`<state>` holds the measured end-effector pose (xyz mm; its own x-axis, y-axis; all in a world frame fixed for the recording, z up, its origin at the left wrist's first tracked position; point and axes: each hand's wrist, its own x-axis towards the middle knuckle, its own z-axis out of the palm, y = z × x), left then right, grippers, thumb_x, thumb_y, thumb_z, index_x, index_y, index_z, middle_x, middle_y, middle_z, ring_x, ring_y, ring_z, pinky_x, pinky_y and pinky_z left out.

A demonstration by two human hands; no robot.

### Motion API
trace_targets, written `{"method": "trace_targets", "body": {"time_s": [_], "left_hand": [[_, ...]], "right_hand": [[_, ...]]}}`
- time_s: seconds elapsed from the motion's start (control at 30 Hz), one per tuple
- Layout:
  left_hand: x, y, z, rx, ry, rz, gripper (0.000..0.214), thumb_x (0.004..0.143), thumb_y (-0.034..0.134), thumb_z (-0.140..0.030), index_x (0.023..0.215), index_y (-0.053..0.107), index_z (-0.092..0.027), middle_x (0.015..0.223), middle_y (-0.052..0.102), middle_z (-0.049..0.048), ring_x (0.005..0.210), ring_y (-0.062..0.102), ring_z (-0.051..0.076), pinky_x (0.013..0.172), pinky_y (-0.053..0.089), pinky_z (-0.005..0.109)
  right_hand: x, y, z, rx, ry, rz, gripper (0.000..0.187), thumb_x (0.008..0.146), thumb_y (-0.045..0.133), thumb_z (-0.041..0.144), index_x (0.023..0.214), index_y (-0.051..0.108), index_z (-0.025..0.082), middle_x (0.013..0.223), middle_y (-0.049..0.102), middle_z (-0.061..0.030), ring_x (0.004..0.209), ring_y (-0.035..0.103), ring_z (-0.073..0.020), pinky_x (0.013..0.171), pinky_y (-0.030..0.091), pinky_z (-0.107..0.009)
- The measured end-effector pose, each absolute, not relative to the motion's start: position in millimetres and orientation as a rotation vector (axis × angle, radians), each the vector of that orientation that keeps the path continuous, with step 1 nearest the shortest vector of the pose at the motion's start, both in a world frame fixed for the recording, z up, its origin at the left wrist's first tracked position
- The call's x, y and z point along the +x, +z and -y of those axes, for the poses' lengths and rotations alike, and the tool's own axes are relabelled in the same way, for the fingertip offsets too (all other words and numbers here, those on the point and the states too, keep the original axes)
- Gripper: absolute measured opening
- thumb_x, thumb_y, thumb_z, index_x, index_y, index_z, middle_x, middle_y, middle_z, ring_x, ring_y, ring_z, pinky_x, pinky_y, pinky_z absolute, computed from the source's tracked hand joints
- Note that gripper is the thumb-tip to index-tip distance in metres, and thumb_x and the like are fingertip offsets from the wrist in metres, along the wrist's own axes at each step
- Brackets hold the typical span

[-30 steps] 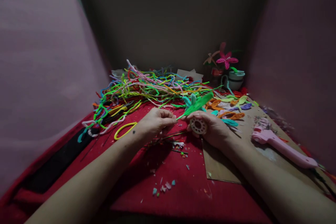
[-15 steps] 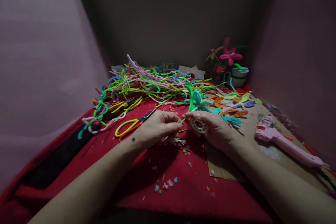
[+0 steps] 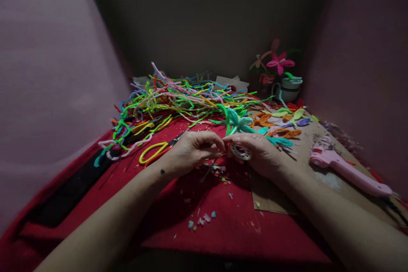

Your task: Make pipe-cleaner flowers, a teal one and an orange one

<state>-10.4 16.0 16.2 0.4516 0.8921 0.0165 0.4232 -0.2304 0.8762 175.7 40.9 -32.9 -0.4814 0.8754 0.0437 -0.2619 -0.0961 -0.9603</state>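
A turquoise pipe-cleaner flower point(image 3: 238, 121) with green leaves point(image 3: 228, 125) rises above my fingertips. My right hand point(image 3: 259, 148) pinches it near the base of the bloom. A white spool with a ring of holes point(image 3: 241, 152) sits under the same hand's fingers, partly covered by them. My left hand point(image 3: 197, 148) is closed at the stem, its fingertips close to those of my right hand; the grip itself is partly hidden. Just behind my left wrist lie scissors with yellow and orange handles point(image 3: 154, 153), blades partly covered.
A tangled heap of coloured pipe cleaners point(image 3: 181, 97) spans the back. Yellow-handled pliers point(image 3: 146, 127) lie at left near a black strip point(image 3: 76, 191). On the cardboard point(image 3: 274, 199) at right are loose petals point(image 3: 283, 134) and a pink glue gun point(image 3: 347, 172). A potted flower point(image 3: 280, 63) stands behind.
The flower has tilted and shifted slightly left and lower. My left fingers have bent and turned at the stem. My right hand keeps its hold on the flower and spool.
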Motion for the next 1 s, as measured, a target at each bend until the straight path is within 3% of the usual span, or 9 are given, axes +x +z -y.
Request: {"method": "trace_targets", "body": {"time_s": [0.23, 0.43, 0.63, 0.77, 0.9, 1.0], "left_hand": [[-1.9, 14.9, -10.8, 1.881, 0.698, -1.3, 0.015, 0.075, 0.055, -0.025, 0.064, 0.054, -0.015, 0.054, 0.049, -0.0054, 0.051, 0.042, 0.007, 0.051, 0.035, 0.019], [8.5, 7.9, -8.8, 1.415, 0.957, -1.392, 0.017, 0.071, 0.061, -0.027, 0.063, 0.054, -0.014, 0.051, 0.052, -0.005, 0.043, 0.043, 0.006, 0.043, 0.035, 0.019], [7.3, -6.3, -16.3, 1.081, 1.017, -1.21, 0.021, 0.067, 0.068, -0.03, 0.067, 0.058, -0.011, 0.054, 0.059, -0.001, 0.041, 0.051, 0.008, 0.044, 0.042, 0.021], [1.9, -10.5, -21.4, 1.015, 0.91, -1.12, 0.025, 0.066, 0.07, -0.032, 0.063, 0.059, -0.01, 0.053, 0.059, 0.0012, 0.044, 0.054, 0.01, 0.048, 0.047, 0.024], [0.1, -5.5, -21.5, 1.049, 0.923, -1.135, 0.033, 0.071, 0.065, -0.041, 0.067, 0.06, -0.01, 0.058, 0.061, 0.0031, 0.048, 0.057, 0.011, 0.05, 0.048, 0.024], [-3.8, -0.3, -21.8, 1.063, 1.0, -1.179, 0.036, 0.075, 0.059, -0.046, 0.079, 0.061, -0.01, 0.063, 0.065, 0.0051, 0.051, 0.061, 0.014, 0.051, 0.048, 0.026]], "right_hand": [[174.9, -34.1, -39.3, -0.766, 1.687, 1.329, 0.023, 0.071, 0.062, 0.031, 0.083, 0.072, 0.015, 0.059, 0.059, -0.0001, 0.047, 0.042, -0.0089, 0.045, 0.029, -0.023], [171.3, -33.4, -32.6, -0.777, 1.496, 1.331, 0.019, 0.072, 0.063, 0.031, 0.082, 0.073, 0.018, 0.047, 0.041, 0.005, 0.047, 0.03, -0.008, 0.047, 0.025, -0.024], [170.2, -28.1, -21.6, -0.851, 1.216, 1.476, 0.017, 0.072, 0.061, 0.024, 0.084, 0.074, 0.024, 0.06, 0.054, 0.0, 0.059, 0.043, -0.0138, 0.057, 0.035, -0.028], [169.3, -25.1, -16.6, -0.867, 1.109, 1.588, 0.02, 0.074, 0.058, 0.024, 0.085, 0.074, 0.025, 0.061, 0.055, -0.0013, 0.058, 0.044, -0.015, 0.057, 0.038, -0.031], [170.6, -26.6, -18.5, -0.889, 1.109, 1.547, 0.02, 0.074, 0.059, 0.026, 0.087, 0.074, 0.025, 0.061, 0.056, -0.0003, 0.058, 0.045, -0.0141, 0.057, 0.039, -0.03], [172.6, -31.4, -23.9, -0.853, 1.167, 1.456, 0.02, 0.074, 0.061, 0.029, 0.089, 0.073, 0.024, 0.072, 0.064, -0.0011, 0.065, 0.049, -0.0144, 0.062, 0.04, -0.029]]}}
